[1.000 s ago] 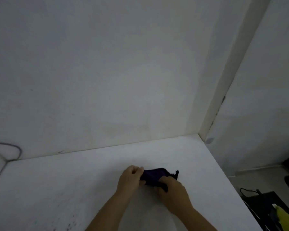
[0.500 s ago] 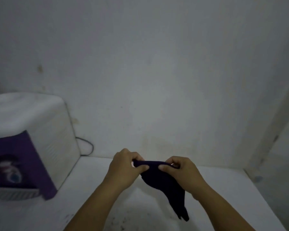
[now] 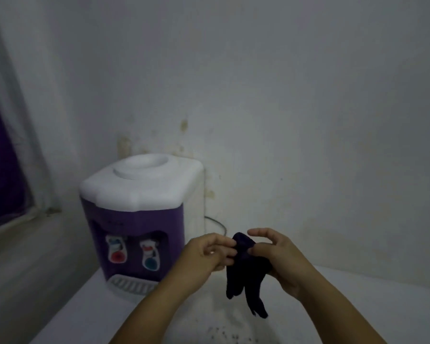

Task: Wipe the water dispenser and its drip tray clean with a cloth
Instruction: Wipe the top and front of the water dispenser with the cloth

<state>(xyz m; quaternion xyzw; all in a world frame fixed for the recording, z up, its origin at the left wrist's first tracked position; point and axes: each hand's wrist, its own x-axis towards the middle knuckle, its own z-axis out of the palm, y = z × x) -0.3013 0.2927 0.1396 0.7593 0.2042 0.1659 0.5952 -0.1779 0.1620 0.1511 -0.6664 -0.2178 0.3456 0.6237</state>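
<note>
A white and purple water dispenser (image 3: 144, 209) stands on the white table (image 3: 358, 306) at the left, against the wall. It has a red tap and a blue tap, and a white slotted drip tray (image 3: 132, 285) sits at its foot. Both hands hold a dark cloth (image 3: 246, 269) in the air to the right of the dispenser. My left hand (image 3: 206, 256) pinches the cloth's top edge. My right hand (image 3: 276, 254) grips the same bunched top from the other side. The rest of the cloth hangs down above the table.
A dark cable (image 3: 216, 223) curls out from behind the dispenser along the wall. A window ledge (image 3: 23, 227) with a purple pane lies at the far left. Dark specks (image 3: 224, 336) dot the table near its front edge.
The view has swung left, bringing the whole dispenser into sight. The cloth was lifted off the table and now hangs between both hands, gathered closer together than half a second ago.
</note>
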